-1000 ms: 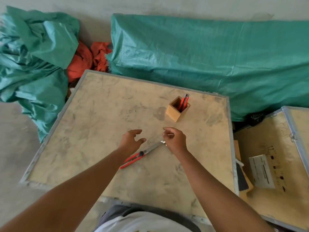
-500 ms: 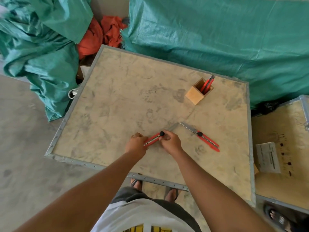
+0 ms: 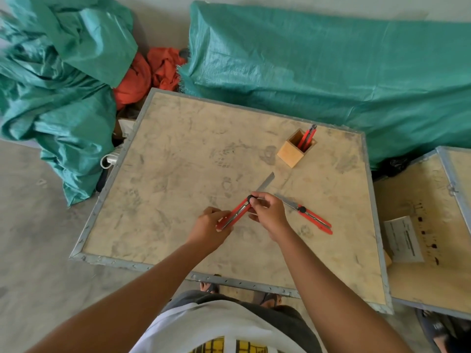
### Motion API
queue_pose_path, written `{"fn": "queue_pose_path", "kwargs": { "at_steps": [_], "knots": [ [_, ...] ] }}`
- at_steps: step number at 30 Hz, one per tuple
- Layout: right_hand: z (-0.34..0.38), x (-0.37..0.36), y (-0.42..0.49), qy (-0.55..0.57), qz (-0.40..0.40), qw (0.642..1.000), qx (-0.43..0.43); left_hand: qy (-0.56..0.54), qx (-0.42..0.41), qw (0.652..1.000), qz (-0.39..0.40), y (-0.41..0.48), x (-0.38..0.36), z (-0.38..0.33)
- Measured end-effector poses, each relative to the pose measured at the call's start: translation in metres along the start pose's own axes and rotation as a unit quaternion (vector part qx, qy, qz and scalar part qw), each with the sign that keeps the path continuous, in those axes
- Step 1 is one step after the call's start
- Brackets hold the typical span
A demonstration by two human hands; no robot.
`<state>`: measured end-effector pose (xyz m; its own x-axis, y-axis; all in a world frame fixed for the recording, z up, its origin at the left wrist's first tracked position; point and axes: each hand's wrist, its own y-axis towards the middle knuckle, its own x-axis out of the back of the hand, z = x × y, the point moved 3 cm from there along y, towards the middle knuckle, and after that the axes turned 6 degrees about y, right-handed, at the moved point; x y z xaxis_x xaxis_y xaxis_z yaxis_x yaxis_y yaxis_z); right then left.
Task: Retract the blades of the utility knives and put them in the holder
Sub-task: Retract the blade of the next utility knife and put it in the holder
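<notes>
I hold a red utility knife [image 3: 239, 211] over the middle of the wooden board [image 3: 178, 154], its long blade out and pointing up-right. My left hand [image 3: 210, 226] grips the handle's rear end. My right hand [image 3: 269, 212] pinches the black slider knob near the front. A second red utility knife [image 3: 309, 216] lies on the board just right of my right hand, blade out toward the upper left. A small wooden holder [image 3: 293, 152] stands at the back right of the board with red knives [image 3: 307, 137] upright inside it.
Green tarpaulin bundles [image 3: 331, 72] lie behind and left of the board, with orange cloth [image 3: 145, 72] between them. A second wooden panel [image 3: 420, 225] with a paper label [image 3: 402, 239] sits at the right. My feet show under the board's near edge.
A second ago my hands hovered over a knife lying on the board. Since then both hands took hold of it, and the blade now sticks out farther than half a second ago.
</notes>
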<state>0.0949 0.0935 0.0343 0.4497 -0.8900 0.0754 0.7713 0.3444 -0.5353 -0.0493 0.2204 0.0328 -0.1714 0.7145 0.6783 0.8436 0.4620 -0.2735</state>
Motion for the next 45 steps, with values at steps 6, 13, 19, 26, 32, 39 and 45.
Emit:
{"fn": "queue_pose_path", "kwargs": {
  "at_steps": [6,13,19,26,32,39,45],
  "knots": [
    [0.055,0.042,0.004,-0.016,0.005,0.998,0.057,-0.088,-0.011,0.992,0.090,0.008,0.014,-0.051],
    [0.096,0.097,-0.003,0.006,0.030,0.992,0.124,-0.254,-0.015,0.963,0.091,0.014,0.005,-0.113],
    [0.123,0.138,-0.011,-0.070,0.083,0.979,0.175,-0.305,-0.014,0.950,0.061,0.019,-0.014,-0.157],
    [0.136,0.176,-0.015,-0.191,0.131,0.944,0.235,-0.343,-0.024,0.938,0.036,0.022,-0.031,-0.201],
    [0.136,0.204,-0.013,-0.241,0.158,0.920,0.267,-0.335,-0.034,0.941,0.015,0.021,-0.046,-0.225],
    [0.141,0.219,-0.017,-0.242,0.146,0.908,0.309,-0.340,-0.031,0.940,-0.015,0.016,-0.062,-0.249],
    [0.141,0.217,-0.018,-0.234,0.175,0.909,0.299,-0.343,-0.023,0.938,-0.042,0.010,-0.061,-0.248]
  ]
}}
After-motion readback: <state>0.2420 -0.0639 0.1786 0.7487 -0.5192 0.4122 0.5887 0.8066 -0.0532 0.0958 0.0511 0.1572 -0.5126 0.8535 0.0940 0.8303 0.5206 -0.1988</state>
